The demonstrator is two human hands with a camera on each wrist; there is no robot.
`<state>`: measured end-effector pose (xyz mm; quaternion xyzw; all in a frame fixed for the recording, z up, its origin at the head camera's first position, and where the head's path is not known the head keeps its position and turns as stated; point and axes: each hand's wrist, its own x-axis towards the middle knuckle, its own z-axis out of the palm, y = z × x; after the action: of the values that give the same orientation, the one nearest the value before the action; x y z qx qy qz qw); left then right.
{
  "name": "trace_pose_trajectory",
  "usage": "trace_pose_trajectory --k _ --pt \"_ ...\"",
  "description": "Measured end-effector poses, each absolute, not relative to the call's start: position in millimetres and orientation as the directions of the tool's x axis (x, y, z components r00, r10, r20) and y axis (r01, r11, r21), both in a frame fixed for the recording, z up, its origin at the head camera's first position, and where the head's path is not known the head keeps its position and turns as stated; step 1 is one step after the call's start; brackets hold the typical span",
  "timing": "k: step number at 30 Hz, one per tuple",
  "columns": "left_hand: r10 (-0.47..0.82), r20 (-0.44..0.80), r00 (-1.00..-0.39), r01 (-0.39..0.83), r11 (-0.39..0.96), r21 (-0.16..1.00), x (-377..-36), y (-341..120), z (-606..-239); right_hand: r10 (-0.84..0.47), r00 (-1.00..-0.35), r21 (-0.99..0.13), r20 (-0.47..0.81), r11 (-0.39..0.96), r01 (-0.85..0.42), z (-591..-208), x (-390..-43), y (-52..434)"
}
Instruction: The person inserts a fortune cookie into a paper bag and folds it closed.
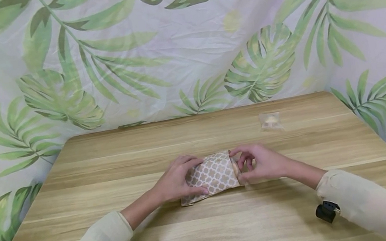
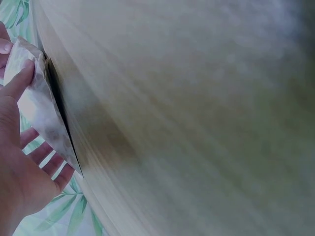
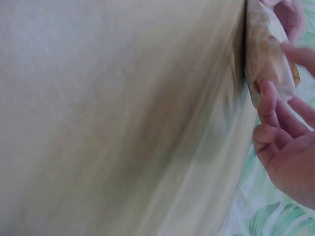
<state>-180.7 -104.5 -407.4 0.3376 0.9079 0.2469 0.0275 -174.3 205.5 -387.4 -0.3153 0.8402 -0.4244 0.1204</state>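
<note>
I am holding a small brown paper bag with a white lattice pattern [image 1: 213, 174] flat on the light wooden table [image 1: 110, 154], just ahead of me near the table's middle. My left hand [image 1: 175, 181] is resting on the bag's nine o'clock end, fingers curled over its upper edge and thumb under the near edge, so the bag is not sliding while the other end is being worked. The left wrist view is showing that thumb laid across the paper [image 2: 37, 105] with the other fingers spread behind it.

My right hand [image 1: 259, 163] is at the three o'clock end, thumb and fingertips pinching the bag's opening there; I judge I am keeping the mouth pinched so the paper folds or closes cleanly. The right wrist view is showing my fingertips [image 3: 268, 98] against that edge, though it is too blurred to tell how the mouth lies.

A small clear plastic packet with something pale inside [image 1: 270, 121] is lying at about one o'clock from the bag, well apart from my hands and out of their way.

I am reading no brand, label or writing anywhere; the bag bears only its pattern.
</note>
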Motion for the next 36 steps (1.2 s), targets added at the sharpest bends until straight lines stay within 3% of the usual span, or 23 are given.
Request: trace_pose_trajectory --k 14,22,36 --pt "0.625 0.132 -0.769 0.605 0.646 0.466 -179 -107 -408 -0.524 -0.849 -0.793 0.068 0.488 -0.365 -385 -170 195" --pt "0.626 0.149 -0.766 0.611 0.637 0.47 -179 -108 -410 -0.395 -0.91 -0.766 0.128 0.544 -0.344 -361 -175 206" --pt "0.626 0.161 -0.763 0.618 0.632 0.469 -180 -108 -412 -0.412 -0.91 -0.802 0.054 0.525 -0.285 -363 -175 203"
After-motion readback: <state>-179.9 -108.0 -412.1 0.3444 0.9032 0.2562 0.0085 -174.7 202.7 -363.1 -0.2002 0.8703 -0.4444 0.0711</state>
